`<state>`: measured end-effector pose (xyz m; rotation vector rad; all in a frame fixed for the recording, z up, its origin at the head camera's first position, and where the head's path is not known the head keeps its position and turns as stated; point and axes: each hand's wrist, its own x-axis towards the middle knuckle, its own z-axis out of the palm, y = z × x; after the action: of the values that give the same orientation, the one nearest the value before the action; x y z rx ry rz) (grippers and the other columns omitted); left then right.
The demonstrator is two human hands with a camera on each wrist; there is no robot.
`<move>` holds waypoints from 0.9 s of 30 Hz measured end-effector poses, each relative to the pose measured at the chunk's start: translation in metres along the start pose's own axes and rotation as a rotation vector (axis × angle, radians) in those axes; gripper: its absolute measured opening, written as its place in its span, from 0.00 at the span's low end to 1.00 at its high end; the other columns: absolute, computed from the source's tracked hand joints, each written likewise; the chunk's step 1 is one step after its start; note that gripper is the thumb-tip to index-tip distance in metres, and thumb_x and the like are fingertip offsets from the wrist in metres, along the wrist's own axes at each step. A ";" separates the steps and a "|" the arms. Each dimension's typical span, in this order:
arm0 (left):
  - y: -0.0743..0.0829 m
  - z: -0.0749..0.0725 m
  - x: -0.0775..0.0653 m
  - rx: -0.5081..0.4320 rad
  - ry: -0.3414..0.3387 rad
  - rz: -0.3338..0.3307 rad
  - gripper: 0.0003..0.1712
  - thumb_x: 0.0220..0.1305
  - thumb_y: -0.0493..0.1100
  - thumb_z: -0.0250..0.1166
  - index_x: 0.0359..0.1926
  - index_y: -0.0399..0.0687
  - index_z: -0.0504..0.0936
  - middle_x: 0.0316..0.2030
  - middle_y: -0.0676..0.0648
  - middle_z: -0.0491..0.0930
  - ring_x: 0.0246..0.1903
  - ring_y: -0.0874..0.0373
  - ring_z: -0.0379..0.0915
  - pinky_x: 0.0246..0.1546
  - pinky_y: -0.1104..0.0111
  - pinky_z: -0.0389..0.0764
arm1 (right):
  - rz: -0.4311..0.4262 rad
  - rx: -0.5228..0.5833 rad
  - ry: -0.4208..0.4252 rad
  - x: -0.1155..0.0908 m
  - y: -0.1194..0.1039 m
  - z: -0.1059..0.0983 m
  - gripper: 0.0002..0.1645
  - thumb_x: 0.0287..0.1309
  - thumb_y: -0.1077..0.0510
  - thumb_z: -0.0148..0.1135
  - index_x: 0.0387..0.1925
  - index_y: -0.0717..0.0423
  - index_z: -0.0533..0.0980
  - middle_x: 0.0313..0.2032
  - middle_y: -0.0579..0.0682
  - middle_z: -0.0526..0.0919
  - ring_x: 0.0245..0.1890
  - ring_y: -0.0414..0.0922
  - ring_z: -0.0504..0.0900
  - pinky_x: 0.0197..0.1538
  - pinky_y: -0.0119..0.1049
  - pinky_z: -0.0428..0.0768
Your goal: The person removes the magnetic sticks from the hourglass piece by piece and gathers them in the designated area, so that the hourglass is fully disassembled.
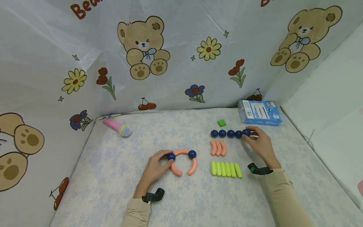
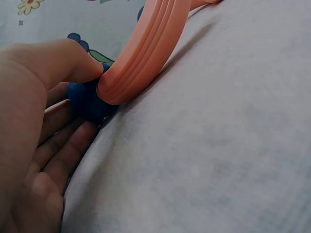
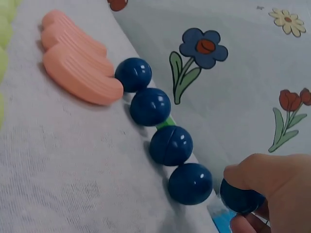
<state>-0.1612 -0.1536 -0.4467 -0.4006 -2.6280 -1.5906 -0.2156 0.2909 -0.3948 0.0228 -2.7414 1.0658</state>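
My left hand (image 1: 155,167) pinches a dark blue ball (image 2: 90,99) between thumb and fingers. Curved orange rods (image 1: 181,152) join to that ball and to a second blue ball (image 1: 192,154), forming a ring with a gap at the near side. On the right, my right hand (image 1: 260,143) grips the end ball (image 3: 240,196) of a row of blue balls (image 1: 222,133). In the right wrist view, a small space shows between this ball and its neighbour (image 3: 190,184). Several fingers of the right hand are hidden behind the ball.
Loose curved orange rods (image 1: 218,148) lie below the ball row, with several short yellow-green rods (image 1: 224,169) nearer me. A green block (image 1: 221,123) and a blue box (image 1: 259,113) are at the back. A pink toy microphone (image 1: 117,127) lies at the back left.
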 end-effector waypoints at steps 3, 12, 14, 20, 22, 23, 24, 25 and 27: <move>0.001 0.000 0.000 -0.004 0.000 0.004 0.21 0.67 0.39 0.72 0.60 0.51 0.84 0.56 0.51 0.83 0.52 0.59 0.82 0.56 0.64 0.84 | 0.065 0.005 0.029 0.003 0.012 -0.001 0.30 0.71 0.52 0.64 0.68 0.62 0.71 0.61 0.68 0.76 0.57 0.66 0.81 0.54 0.61 0.83; 0.001 0.000 0.000 -0.003 -0.002 -0.001 0.21 0.67 0.39 0.72 0.60 0.51 0.84 0.56 0.51 0.83 0.51 0.59 0.82 0.56 0.64 0.83 | 0.133 -0.018 0.003 0.009 0.033 0.007 0.29 0.72 0.54 0.62 0.68 0.64 0.71 0.63 0.71 0.75 0.59 0.67 0.79 0.60 0.60 0.81; 0.000 0.000 0.000 -0.010 -0.004 0.004 0.21 0.67 0.39 0.72 0.60 0.50 0.84 0.56 0.51 0.83 0.52 0.59 0.82 0.56 0.64 0.83 | 0.128 -0.017 -0.006 0.009 0.035 0.009 0.29 0.72 0.54 0.62 0.68 0.64 0.71 0.63 0.71 0.76 0.59 0.67 0.80 0.59 0.61 0.81; -0.001 -0.001 0.000 -0.016 -0.009 0.011 0.21 0.68 0.39 0.72 0.60 0.51 0.84 0.56 0.51 0.83 0.52 0.59 0.82 0.57 0.65 0.83 | 0.082 -0.040 -0.020 0.010 0.030 0.008 0.30 0.71 0.55 0.63 0.68 0.64 0.70 0.63 0.71 0.75 0.58 0.68 0.79 0.58 0.62 0.81; -0.001 -0.001 0.000 -0.014 -0.011 0.010 0.21 0.68 0.40 0.72 0.60 0.51 0.84 0.57 0.51 0.83 0.52 0.59 0.82 0.56 0.65 0.83 | 0.072 -0.063 -0.026 0.010 0.028 0.007 0.30 0.71 0.56 0.63 0.68 0.65 0.70 0.63 0.71 0.74 0.59 0.69 0.78 0.58 0.63 0.80; -0.002 -0.001 0.000 -0.015 -0.012 0.010 0.21 0.68 0.39 0.72 0.60 0.52 0.84 0.57 0.51 0.83 0.52 0.59 0.82 0.56 0.65 0.83 | 0.066 -0.070 -0.026 0.009 0.026 0.007 0.30 0.70 0.57 0.64 0.68 0.65 0.70 0.64 0.72 0.73 0.60 0.69 0.76 0.58 0.63 0.80; -0.002 -0.001 0.000 -0.015 -0.012 0.012 0.21 0.68 0.39 0.72 0.60 0.52 0.84 0.57 0.50 0.83 0.52 0.59 0.82 0.56 0.65 0.83 | 0.053 -0.076 -0.023 0.009 0.024 0.006 0.30 0.70 0.57 0.64 0.68 0.66 0.70 0.65 0.72 0.73 0.61 0.70 0.75 0.58 0.64 0.80; -0.002 -0.001 0.000 -0.016 -0.012 0.012 0.20 0.68 0.39 0.71 0.60 0.52 0.84 0.56 0.50 0.83 0.52 0.59 0.82 0.56 0.65 0.84 | 0.038 -0.079 -0.016 0.009 0.023 0.005 0.30 0.69 0.58 0.64 0.68 0.66 0.70 0.65 0.72 0.72 0.62 0.70 0.74 0.59 0.64 0.79; -0.001 -0.001 0.000 -0.018 -0.011 0.011 0.20 0.68 0.39 0.71 0.60 0.51 0.84 0.56 0.50 0.83 0.52 0.59 0.82 0.56 0.65 0.83 | 0.001 -0.079 0.004 0.008 0.017 0.004 0.30 0.69 0.59 0.65 0.67 0.66 0.71 0.66 0.72 0.72 0.62 0.70 0.73 0.59 0.65 0.78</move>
<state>-0.1615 -0.1548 -0.4469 -0.4254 -2.6170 -1.6144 -0.2251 0.3017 -0.4074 0.0079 -2.7776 0.9553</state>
